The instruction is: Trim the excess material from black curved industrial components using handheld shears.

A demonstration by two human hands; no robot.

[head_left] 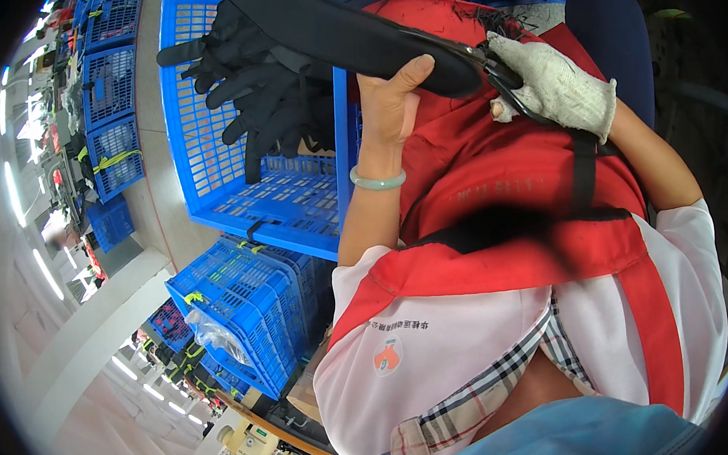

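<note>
My left hand (393,92), bare with a pale green bangle at the wrist, is closed on a long black padded strip (344,33) with a rounded end. Its thumb lies on top of the strip near that end. In a worn white knit glove, my right hand (560,86) grips black-handled scissors (503,75). The scissor blades lie along the edge of the strip's rounded end; whether they are parted is hard to make out. Beneath both hands spreads my red apron (459,151), with black thread scraps (497,21) lying on its far part.
A blue plastic crate (259,209) at the left holds a heap of black strips (263,83). Closer in on the left stand stacked blue crates (248,305), one with a clear plastic bag (216,337). More crates (109,84) line the far left, and a sewing machine (265,450) is at lower left.
</note>
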